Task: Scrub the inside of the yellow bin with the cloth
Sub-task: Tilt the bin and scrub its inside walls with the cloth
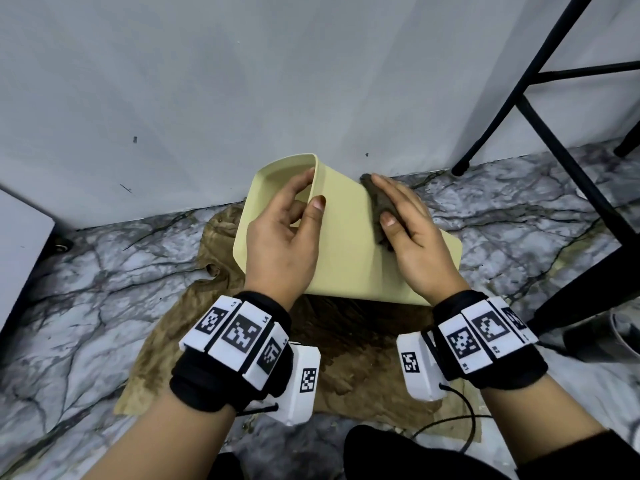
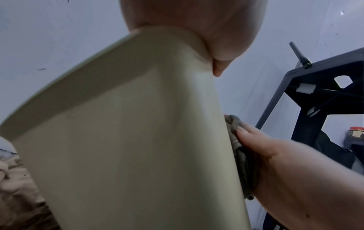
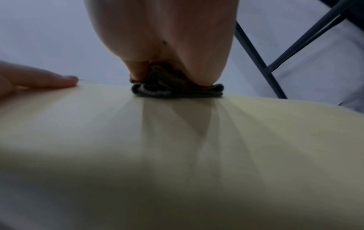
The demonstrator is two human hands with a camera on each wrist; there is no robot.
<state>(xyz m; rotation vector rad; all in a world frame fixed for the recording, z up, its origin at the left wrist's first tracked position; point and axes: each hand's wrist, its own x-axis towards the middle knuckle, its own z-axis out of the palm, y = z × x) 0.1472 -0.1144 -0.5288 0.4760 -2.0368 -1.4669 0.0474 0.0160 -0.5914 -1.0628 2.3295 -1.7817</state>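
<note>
The yellow bin (image 1: 346, 244) is tipped over on a floor cloth, its mouth turned left and towards the wall. My left hand (image 1: 287, 230) grips the rim, fingers inside and thumb on the outer wall. My right hand (image 1: 412, 233) lies flat on a bunched dark grey cloth (image 1: 379, 206) and presses it against the bin's outer side, near the right edge. In the left wrist view the cloth (image 2: 238, 155) is squeezed between the bin (image 2: 128, 140) and the right hand (image 2: 295, 171). In the right wrist view the cloth (image 3: 177, 90) sits under my palm on the bin (image 3: 177, 140).
A stained brown rag (image 1: 346, 358) is spread on the marble floor under the bin. A grey wall (image 1: 242, 81) stands just behind. Black furniture legs (image 1: 554, 150) rise at the right, a white cabinet (image 1: 20, 244) at the left, a grey container (image 1: 616, 337) at the lower right.
</note>
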